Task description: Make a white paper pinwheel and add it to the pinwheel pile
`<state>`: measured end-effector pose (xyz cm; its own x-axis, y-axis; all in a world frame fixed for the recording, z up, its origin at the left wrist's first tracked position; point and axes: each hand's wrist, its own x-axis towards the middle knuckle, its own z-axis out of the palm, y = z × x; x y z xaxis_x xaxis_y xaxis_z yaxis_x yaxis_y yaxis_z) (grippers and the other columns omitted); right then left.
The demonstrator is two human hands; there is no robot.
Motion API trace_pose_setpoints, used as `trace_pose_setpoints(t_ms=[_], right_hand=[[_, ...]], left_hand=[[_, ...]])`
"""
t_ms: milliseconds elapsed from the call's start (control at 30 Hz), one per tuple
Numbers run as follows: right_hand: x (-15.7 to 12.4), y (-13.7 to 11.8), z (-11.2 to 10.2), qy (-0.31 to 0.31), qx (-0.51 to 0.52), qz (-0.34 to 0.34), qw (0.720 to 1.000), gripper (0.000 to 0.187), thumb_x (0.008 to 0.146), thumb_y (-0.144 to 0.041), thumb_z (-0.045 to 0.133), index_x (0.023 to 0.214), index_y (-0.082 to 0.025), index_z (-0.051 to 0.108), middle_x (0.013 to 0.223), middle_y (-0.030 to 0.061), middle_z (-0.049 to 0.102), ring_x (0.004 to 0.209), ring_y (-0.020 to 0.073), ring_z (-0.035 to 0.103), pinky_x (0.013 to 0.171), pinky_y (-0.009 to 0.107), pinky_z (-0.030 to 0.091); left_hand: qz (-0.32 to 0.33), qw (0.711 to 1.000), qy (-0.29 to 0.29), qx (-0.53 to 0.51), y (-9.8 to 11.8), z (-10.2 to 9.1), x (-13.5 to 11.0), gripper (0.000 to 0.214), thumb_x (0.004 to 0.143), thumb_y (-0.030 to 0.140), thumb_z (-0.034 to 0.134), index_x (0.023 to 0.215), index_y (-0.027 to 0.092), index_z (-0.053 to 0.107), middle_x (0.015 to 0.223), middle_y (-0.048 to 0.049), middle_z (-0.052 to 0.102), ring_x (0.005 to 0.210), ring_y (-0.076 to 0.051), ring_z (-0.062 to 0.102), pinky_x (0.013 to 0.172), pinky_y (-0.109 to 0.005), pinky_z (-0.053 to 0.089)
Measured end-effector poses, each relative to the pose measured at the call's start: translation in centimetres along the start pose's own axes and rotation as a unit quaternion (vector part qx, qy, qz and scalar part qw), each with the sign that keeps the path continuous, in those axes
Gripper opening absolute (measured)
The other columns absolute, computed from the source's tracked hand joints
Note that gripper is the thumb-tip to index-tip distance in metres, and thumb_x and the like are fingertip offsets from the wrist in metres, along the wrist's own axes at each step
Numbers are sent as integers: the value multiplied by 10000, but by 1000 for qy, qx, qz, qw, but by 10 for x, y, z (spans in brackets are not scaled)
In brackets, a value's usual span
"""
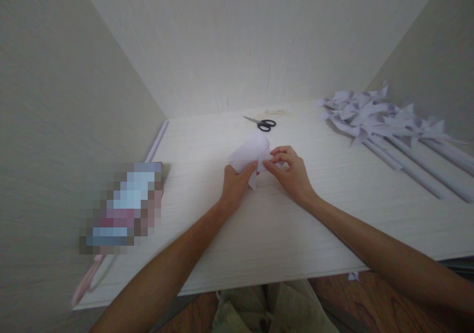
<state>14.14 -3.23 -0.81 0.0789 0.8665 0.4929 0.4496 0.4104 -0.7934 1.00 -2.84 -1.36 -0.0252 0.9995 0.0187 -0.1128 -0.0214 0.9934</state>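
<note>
Head view: a white wood-grain table is enclosed by pale walls on three sides. At its centre, a white paper piece is pinched by the left hand and right hand. Scissors are seen behind, paper pinwheels at right.

**Paper on pale wood grain**

The folded sheet at centre frame looks like thin, matt white paper. The table shows a pale, smooth wood-grain finish. The scissors have glossy black plastic handles and metal blades. The pinwheels, upper right, are matt paper.
</note>
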Motion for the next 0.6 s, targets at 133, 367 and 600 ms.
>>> trace_pose_setpoints(t_ms=[133,367,600], right_hand=[[1,-1,0,-2,2,7,1000,141,671,-222,613,550,-188,548,792,28,525,782,151,525,736,342,416],[1,-1,0,2,3,19,1000,169,669,-247,618,531,-189,540,776,25,538,746,141,523,699,322,420],[2,0,0,-16,87,75,993,206,636,-279,633,547,-185,474,688,9,555,666,128,521,647,303,419]], left_hand=[[5,1000,-1,11,0,0,-1,248,619,355,604,680,116,624,650,-33,615,592,-127,557,570,-258,474],[18,999,-1,35,-1,0,0,238,630,357,592,646,120,613,623,-24,603,574,-124,548,555,-252,470],[22,999,-8,45,-1,0,-1,236,629,357,590,612,121,603,622,-24,599,575,-118,542,564,-245,466]])
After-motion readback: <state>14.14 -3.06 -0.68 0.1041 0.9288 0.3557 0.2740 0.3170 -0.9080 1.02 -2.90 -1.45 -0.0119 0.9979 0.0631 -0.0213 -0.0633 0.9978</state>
